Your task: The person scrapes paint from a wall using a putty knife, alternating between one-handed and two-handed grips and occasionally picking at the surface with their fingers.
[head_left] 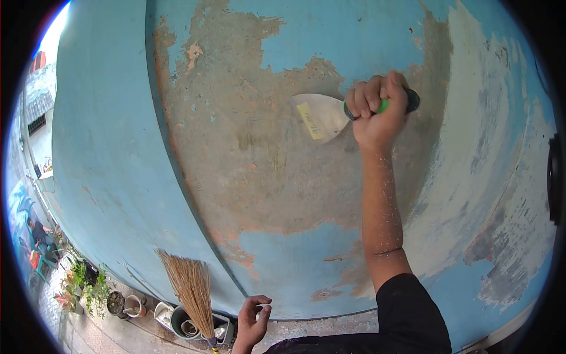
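My right hand (380,112) is closed around the green and black handle of a wide putty knife (330,121), raised high against the wall. A yellow label sticks to its pale blade, which points left over a bare grey patch (259,159) where the blue paint (348,35) is gone. Pale specks dot my right forearm. Low at the bottom, my left hand (252,324) hangs in front of the wall's foot, its fingers loosely bent with a gap to the thumb and no tool in it. Right beside it stands a stick broom (188,289), bristles upward.
A grey-green bucket (186,323) and other containers line the wall's base. Further left are clay pots (134,305) and leafy plants (88,286). A person (41,236) sits on a chair in the far left background. A wall edge (183,183) runs down left of the bare patch.
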{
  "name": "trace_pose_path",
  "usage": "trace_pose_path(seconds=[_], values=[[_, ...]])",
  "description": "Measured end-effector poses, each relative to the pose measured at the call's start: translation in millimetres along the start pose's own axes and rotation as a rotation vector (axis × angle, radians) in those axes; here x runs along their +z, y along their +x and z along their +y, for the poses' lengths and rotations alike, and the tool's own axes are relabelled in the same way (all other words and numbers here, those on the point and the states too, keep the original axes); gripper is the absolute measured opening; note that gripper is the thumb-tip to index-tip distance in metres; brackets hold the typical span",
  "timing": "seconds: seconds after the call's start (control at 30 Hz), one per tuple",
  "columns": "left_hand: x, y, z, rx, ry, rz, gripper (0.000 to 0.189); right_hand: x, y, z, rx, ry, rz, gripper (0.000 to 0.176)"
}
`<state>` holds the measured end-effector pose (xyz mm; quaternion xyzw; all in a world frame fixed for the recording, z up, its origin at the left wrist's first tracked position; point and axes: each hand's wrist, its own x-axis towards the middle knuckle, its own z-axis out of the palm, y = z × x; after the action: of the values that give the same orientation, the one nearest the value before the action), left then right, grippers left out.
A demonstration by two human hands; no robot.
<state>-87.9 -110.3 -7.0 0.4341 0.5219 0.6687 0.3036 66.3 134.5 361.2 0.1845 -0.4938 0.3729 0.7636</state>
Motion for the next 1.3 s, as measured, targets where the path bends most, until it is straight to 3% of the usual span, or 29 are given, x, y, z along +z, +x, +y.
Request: trace_pose_path(seconds=[0.03, 0.07, 0.17, 0.2, 0.23, 0.33, 0.37, 0.43, 0.5, 0.57, 0.63, 0.7, 0.73, 0.83, 0.9, 1.0, 1.03, 1.13, 1.17, 1.23, 1.27, 1.3], values=[[-1.2, -1.4, 0.9, 0.002, 0.002, -0.003, 0.018, 2.9, -1.6, -3.7, 0.037, 0.005, -0.050, 0.041], [-1.2, -1.6, 0.0, -0.006, 0.014, -0.002, 0.017, -12.2, 3.6, -16.6, -0.107, 0.002, -0.068, 0.037], [-0.1, -1.0, -1.9, -0.008, -0.004, 0.010, 0.016, -29.9, 21.8, -33.7, -0.290, 0.150, 0.014, 0.033], [1.5, -1.1, 1.3, -0.009, -0.003, 0.007, 0.016, -21.2, 27.9, -22.6, -0.176, -0.041, 0.174, 0.034], [3.0, -1.3, 3.8, -0.009, -0.005, 0.003, 0.016, -20.8, 26.3, -27.4, -0.174, -0.047, 0.180, 0.034], [8.7, -1.1, 5.8, -0.040, 0.008, -0.044, 0.013, -30.3, 23.4, -45.1, -0.161, 0.069, -0.137, 0.039], [9.7, -0.1, 3.4, -0.040, 0.006, -0.049, 0.013, -36.5, 24.4, -55.4, -0.163, 0.065, -0.138, 0.039], [12.4, 0.0, -4.1, -0.057, 0.001, -0.066, 0.016, -44.8, 28.6, -75.5, -0.353, 0.161, 0.028, 0.038], [20.1, 2.2, -0.7, -0.059, 0.008, -0.096, 0.017, -55.2, 43.4, -41.9, -0.287, 0.148, -0.083, 0.036], [25.5, 0.2, 5.3, -0.065, 0.026, -0.128, 0.017, -36.6, 39.8, -5.1, 0.056, 0.143, 0.028, 0.037], [29.4, 3.5, 12.4, -0.039, 0.064, -0.210, 0.017, -35.3, 33.2, -18.3, 0.042, 0.152, 0.036, 0.036], [29.0, 3.1, 9.9, -0.040, 0.072, -0.213, 0.017, -47.2, 23.0, -45.4, -0.185, 0.198, -0.109, 0.035], [29.9, 0.9, 9.8, -0.063, 0.038, -0.187, 0.018, -41.7, 18.8, -57.3, -0.281, 0.187, -0.020, 0.036], [34.7, -2.6, 17.5, -0.113, -0.005, -0.170, 0.018, -28.0, 25.2, -15.4, -0.122, 0.015, 0.045, 0.037], [36.3, -5.4, 22.7, -0.171, -0.019, -0.201, 0.017, -29.1, 29.2, -27.1, -0.042, 0.102, 0.061, 0.036], [35.0, -5.8, 17.4, -0.162, 0.017, -0.214, 0.017, -58.0, 28.0, -68.3, -0.324, 0.173, 0.038, 0.035], [36.1, -4.2, 13.6, -0.166, 0.013, -0.213, 0.017, -58.7, 30.7, -56.4, -0.320, 0.170, 0.036, 0.035], [38.9, 0.0, 7.1, -0.119, 0.017, -0.217, 0.018, -37.5, 29.1, 0.5, 0.080, 0.177, 0.076, 0.024], [40.9, -0.2, 9.7, -0.122, 0.020, -0.218, 0.018, -37.2, 25.2, -5.9, 0.081, 0.176, 0.080, 0.024], [44.2, 4.9, 16.3, -0.090, 0.056, -0.279, 0.017, -27.5, 15.6, -27.4, -0.099, -0.021, -0.028, 0.034], [47.8, 5.5, 22.3, -0.074, 0.030, -0.262, 0.017, -32.3, 15.0, -39.6, -0.247, 0.025, -0.026, 0.034], [48.3, 8.3, 22.5, -0.067, 0.031, -0.259, 0.017, -30.2, 17.9, -36.6, -0.251, 0.031, -0.030, 0.034]])
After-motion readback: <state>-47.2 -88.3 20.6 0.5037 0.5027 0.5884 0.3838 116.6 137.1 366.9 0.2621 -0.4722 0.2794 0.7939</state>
